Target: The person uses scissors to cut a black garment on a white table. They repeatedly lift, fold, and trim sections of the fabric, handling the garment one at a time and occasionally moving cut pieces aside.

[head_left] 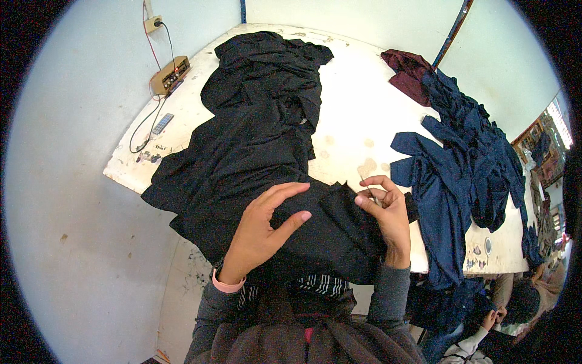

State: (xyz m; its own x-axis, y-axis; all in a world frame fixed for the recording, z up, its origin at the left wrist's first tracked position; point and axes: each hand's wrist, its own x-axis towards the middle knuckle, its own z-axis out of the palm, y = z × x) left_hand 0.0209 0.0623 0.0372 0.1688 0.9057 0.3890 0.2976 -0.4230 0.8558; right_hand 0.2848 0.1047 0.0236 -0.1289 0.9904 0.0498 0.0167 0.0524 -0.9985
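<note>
A large spread of black cloth runs from the back of the white table to its near edge and hangs toward my lap. My left hand is over the near part of it, thumb and fingers apart, with nothing between them. To its right, my right hand is closed in a pinch at a raised fold of the black cloth. Something thin and small shows at its fingertips, too small to name. A pink band circles my left wrist.
Dark blue garments lie heaped along the table's right side, with a maroon cloth behind them. At the left are a brown power box with cables and a grey remote control. Another person's hands show at lower right.
</note>
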